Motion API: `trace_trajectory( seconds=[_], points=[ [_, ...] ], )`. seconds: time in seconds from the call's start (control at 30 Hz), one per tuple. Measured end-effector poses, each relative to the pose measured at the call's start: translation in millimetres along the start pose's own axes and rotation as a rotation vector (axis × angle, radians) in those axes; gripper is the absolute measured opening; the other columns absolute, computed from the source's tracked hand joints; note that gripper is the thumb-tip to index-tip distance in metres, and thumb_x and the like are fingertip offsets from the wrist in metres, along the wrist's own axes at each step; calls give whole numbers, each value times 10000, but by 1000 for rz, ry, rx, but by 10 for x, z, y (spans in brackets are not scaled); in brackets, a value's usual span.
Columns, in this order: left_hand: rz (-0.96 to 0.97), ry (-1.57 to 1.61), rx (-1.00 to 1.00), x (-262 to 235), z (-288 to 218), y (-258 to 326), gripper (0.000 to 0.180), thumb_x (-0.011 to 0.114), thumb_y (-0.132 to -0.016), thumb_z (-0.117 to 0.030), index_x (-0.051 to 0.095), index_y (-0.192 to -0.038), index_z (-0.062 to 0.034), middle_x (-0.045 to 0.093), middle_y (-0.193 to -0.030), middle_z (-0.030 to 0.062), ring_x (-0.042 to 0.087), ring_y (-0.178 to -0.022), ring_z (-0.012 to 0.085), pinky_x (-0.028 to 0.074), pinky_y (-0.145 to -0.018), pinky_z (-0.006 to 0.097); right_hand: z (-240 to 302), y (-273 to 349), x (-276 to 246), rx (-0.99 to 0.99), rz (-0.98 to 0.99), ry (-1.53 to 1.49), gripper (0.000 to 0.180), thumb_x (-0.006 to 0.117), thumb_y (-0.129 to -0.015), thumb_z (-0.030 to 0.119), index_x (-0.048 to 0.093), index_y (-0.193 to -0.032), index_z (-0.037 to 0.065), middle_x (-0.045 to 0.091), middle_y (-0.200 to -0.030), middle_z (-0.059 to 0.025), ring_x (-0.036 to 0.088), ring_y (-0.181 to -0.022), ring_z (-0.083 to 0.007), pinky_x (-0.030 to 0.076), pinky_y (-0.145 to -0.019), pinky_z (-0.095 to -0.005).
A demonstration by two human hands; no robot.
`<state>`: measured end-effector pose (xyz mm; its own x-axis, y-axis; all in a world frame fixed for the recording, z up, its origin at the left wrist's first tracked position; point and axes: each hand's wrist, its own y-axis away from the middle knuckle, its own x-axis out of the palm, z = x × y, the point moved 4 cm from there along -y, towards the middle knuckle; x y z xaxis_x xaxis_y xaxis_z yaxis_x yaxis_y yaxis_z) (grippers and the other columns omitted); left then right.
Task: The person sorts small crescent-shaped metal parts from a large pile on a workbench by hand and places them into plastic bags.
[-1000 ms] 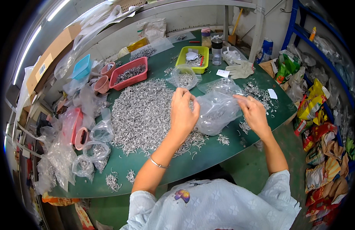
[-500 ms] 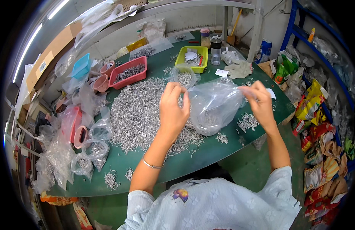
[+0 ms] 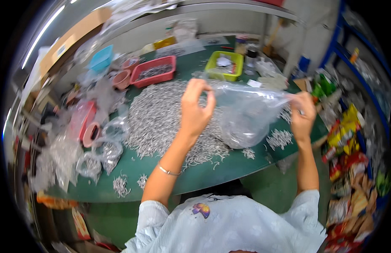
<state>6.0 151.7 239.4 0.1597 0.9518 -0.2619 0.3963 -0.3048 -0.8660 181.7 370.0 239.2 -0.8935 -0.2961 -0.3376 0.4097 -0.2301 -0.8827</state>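
Observation:
A clear plastic bag [image 3: 248,111] is stretched by its upper edge between my two hands, above the green table [image 3: 178,185]. Pinched at the bag's left corner is my left hand [image 3: 196,105], thumb and fingertips together. My right hand [image 3: 304,114] grips the opposite corner, farther right. Small grey pieces seem to show in or behind the bag's rounded bottom; which one I cannot tell. Left of the bag spreads a large heap of small curved metal pieces [image 3: 161,118]. A smaller pile of them [image 3: 280,139] lies right of the bag.
A red tray [image 3: 153,71] of metal pieces and a yellow-green basket [image 3: 224,65] stand at the back, near a dark-lidded bottle [image 3: 250,59]. Filled plastic bags [image 3: 107,154] and a pink cup [image 3: 91,134] crowd the left side. Colourful packets [image 3: 347,135] fill the right.
Both hands have moved apart, the right one farther right, pulling the bag's upper edge wider and straighter. The whole view has also shifted slightly and blurred.

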Motion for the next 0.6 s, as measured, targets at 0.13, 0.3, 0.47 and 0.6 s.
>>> trace_trajectory(
  seconds=[0.13, 0.3, 0.47, 0.6],
  points=[
    [-83, 354, -231, 65, 129, 20, 53, 552, -891, -51, 561, -931, -17, 580, -930, 40, 558, -852, 116, 463, -776, 270, 62, -69, 5, 61, -16, -24, 78, 578, -883, 18, 644, -911, -14, 547, -810, -57, 521, -775, -149, 411, -699, -246],
    [153, 621, -422, 160, -83, 168, 1052, 770, -737, -413, 82, -1445, -50, 364, -1367, 236, 376, -1290, 302, 359, -1029, 428, -282, -310, -79, 323, -255, -326, 178, 557, -934, 109, 653, -1003, -24, 576, -787, 6, 514, -705, -69, 454, -688, -197],
    [273, 804, -566, -1, -99, 248, 573, 666, -844, -248, 400, -1281, 8, 599, -1077, 168, 552, -1082, 221, 427, -938, 350, -259, -589, 511, 431, -72, -662, 271, 536, -946, 158, 557, -1156, -12, 575, -972, -38, 509, -838, -99, 402, -850, -238],
    [-102, 878, -668, -312, 123, 387, 214, 570, -912, -159, 599, -1013, 27, 664, -872, 82, 611, -886, 141, 464, -843, 301, 410, -294, 1148, 535, 195, -1024, 569, 510, -940, 303, 320, -1383, 2, 415, -1356, -121, 317, -1307, -209, 230, -1091, -375]
  ],
)
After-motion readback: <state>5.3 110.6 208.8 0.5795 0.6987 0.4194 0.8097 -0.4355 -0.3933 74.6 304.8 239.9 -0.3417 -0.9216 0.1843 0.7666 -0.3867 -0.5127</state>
